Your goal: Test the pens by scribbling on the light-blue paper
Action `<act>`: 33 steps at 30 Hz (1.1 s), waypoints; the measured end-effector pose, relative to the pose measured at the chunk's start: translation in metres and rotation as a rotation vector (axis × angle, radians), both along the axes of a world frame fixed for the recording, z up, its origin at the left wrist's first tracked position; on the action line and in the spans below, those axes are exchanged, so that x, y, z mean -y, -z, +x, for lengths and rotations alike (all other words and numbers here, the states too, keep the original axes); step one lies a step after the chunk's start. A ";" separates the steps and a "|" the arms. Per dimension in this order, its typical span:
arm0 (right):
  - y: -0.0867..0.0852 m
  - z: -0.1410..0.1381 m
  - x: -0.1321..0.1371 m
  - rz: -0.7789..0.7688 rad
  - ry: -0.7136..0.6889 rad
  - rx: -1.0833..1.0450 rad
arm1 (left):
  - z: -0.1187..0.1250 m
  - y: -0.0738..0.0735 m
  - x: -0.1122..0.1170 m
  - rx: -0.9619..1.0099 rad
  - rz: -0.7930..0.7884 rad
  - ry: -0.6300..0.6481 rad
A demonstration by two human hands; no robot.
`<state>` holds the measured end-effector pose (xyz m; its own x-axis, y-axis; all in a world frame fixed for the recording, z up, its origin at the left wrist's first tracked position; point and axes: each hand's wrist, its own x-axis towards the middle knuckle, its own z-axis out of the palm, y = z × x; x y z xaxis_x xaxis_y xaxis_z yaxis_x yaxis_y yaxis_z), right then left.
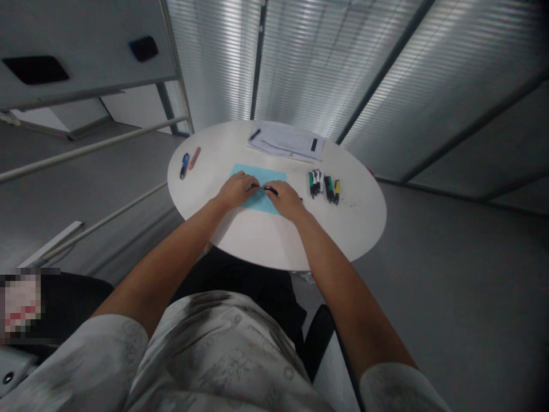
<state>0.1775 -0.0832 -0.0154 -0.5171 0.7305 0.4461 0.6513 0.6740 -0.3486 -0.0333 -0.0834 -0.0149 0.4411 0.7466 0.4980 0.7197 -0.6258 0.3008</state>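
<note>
Over a light-blue sheet (266, 174) on the round white table, my two hands meet with a dark pen (271, 190) between them. My left hand (235, 190) pinches its left end, where a little red shows. Closed on the darker right end is my right hand (287, 198). A thin stretch of the pen shows between the fingertips; whether it is one piece or two parts, I cannot tell. A small dark bit pokes out beside my right hand, too small to name.
Several pens (317, 182) in green, white, black and yellow lie to the right. A blue pen (184, 165) and a pinkish stick (194, 158) lie at left. Stacked papers (287, 141) with a black pen on them sit at the back. A metal rail (107, 139) runs along the left.
</note>
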 end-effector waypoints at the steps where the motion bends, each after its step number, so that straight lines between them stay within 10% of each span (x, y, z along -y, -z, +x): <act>1: 0.000 0.000 0.000 -0.001 -0.001 0.001 | 0.000 0.001 0.000 0.008 0.005 0.007; 33: -0.002 -0.004 0.005 -0.023 -0.015 -0.027 | 0.002 -0.001 0.003 -0.001 0.042 0.073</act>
